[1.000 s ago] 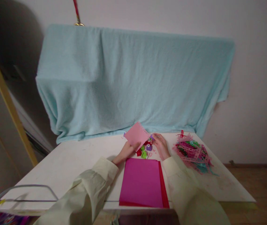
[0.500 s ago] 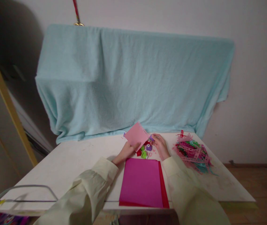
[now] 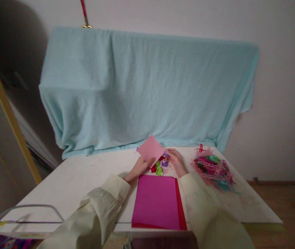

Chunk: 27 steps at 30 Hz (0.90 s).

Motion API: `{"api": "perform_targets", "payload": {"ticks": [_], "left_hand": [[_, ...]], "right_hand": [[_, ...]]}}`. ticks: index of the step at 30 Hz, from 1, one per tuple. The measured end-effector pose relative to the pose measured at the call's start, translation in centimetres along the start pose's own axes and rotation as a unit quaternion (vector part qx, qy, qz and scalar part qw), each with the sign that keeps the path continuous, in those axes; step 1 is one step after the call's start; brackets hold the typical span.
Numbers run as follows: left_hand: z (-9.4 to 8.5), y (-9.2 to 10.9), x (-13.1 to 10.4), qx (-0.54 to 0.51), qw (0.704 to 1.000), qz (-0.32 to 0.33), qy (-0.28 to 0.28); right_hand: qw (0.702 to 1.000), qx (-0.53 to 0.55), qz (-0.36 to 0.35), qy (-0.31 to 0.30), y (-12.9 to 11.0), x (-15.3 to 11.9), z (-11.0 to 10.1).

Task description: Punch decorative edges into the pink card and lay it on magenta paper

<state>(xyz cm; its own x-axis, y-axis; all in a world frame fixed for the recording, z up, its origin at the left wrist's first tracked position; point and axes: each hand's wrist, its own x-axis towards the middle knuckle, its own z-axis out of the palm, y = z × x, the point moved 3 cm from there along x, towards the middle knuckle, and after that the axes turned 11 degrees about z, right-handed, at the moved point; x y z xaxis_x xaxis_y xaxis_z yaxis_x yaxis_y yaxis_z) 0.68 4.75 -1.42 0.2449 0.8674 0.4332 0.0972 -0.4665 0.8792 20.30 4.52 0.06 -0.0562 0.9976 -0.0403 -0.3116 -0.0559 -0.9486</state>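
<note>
A pink paper sheet [image 3: 151,149] with small cut-outs along its upper right edge is pinched in my left hand [image 3: 141,167], thumb on top. At the sheet's right corner, my right hand [image 3: 175,160] has its fingers closed around a small purple punch [image 3: 166,153]. Beneath and beside the sheet lie several little punches, among them a green one [image 3: 159,171], a red one [image 3: 153,169] and another purple one [image 3: 164,163]. Tiny pink paper bits are scattered by them. Nearer to me is a stack of magenta paper [image 3: 155,202] with red sheets under it.
A tangled heap of punched paper strips [image 3: 215,171] lies on the right of the white table [image 3: 85,173]. Behind the table hangs a light blue cloth [image 3: 150,90]. A grey metal rod [image 3: 33,206] curves over the table's left front edge.
Both hands stay almost in place. The right hand and its purple punch have shifted very slightly along the edge of the pink sheet.
</note>
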Motion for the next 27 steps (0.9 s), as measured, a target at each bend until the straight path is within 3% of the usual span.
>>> {"api": "perform_targets", "payload": {"ticks": [27], "left_hand": [[-0.05, 0.15, 0.00, -0.016, 1.000, -0.003, -0.003]], "right_hand": [[1.000, -0.001, 0.011, -0.003, 0.12, 0.12, -0.10]]}}
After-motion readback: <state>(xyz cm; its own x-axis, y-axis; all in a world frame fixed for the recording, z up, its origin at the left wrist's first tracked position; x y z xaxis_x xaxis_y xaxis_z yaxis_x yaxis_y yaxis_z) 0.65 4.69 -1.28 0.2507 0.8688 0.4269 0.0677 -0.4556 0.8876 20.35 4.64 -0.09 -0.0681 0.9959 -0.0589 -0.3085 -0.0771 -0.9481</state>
